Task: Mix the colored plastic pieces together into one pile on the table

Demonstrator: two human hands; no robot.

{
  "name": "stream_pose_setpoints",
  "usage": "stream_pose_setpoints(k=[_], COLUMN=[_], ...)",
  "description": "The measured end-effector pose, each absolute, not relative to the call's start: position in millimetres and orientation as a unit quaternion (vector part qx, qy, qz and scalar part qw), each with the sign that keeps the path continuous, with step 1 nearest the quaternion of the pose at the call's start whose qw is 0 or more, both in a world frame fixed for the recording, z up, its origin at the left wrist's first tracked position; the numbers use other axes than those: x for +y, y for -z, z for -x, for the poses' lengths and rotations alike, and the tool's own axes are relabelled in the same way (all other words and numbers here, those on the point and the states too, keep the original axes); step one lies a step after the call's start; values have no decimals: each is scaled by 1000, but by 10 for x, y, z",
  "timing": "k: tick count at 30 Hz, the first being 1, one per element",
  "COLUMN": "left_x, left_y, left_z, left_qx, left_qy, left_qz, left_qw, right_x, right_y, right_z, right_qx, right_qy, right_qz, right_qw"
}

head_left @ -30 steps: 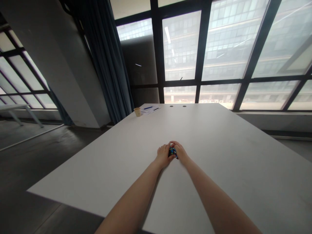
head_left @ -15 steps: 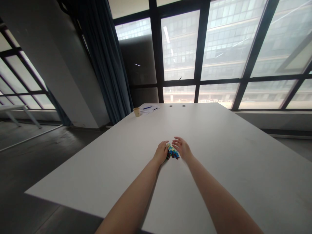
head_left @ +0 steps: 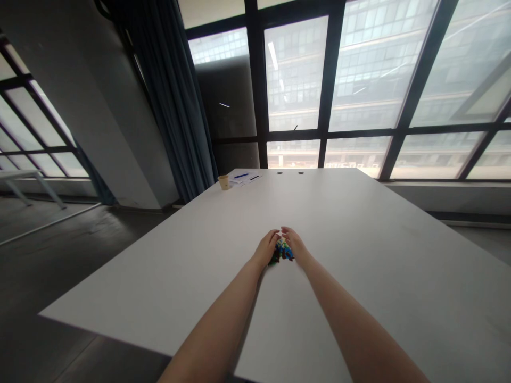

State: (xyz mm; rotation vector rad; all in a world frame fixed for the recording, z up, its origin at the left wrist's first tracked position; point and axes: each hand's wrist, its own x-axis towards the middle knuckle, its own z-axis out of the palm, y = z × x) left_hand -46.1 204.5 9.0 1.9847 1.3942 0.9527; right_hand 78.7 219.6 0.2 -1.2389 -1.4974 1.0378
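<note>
The left hand (head_left: 266, 249) arched over the left side of a small heap of coloured pieces (head_left: 284, 252), fingers bent and pointing toward the far side; whether it gripped any piece could not be told. The right hand (head_left: 295, 243) curved around the heap from the opposite side, its fingers loosely bent and its fingertips near those of the left; any hold there was likewise hidden. The pieces, mainly blue, green and dark red, lay on the table (head_left: 359, 229) between the hands, with some showing beside the left wrist.

The step in hand appeared to be confining the pieces between two cupped hands. The next move, as judged from this posture, called for fingers low to the surface and even pressure from both sides, lest loose pieces scatter.

The forearms reached in from the near edge, well short of which the pieces lay. White tabletop extended to left and right of the arms, giving room for sideways movement. Near the far left edge stood a cup (head_left: 224, 183), beside papers (head_left: 236, 181) bearing a blue pen (head_left: 241, 175), all well apart from the hands.
</note>
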Motion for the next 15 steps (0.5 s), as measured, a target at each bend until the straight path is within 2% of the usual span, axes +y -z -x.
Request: stream_pose_setpoints(k=[2,4,6,8,11,15], left_x=[2087,2115,2110,2070,1986,1910], left_y=[-86,-118,-184,-257,-319,-282], left_z=[492,564,681,818,955,907], left_qx=[519,530,547,556,544,530], left_qy=[-395,-402,-347,-219,-31,-12], left_qz=[-699,-684,-702,-748,-795,-816], left_qw=[293,299,296,288,267,230], right_x=[2173,2137,2093,2052,2018,2041], right_y=[-16,-20,-14,-6,-15,-119], right_z=[-811,-836,-850,-851,-836,-837], right_qx=[-617,-662,-724,-765,-768,-730], right_qy=[-393,-346,-289,-251,-287,-345], right_qz=[509,518,522,517,483,463], right_qw=[454,417,346,290,309,364])
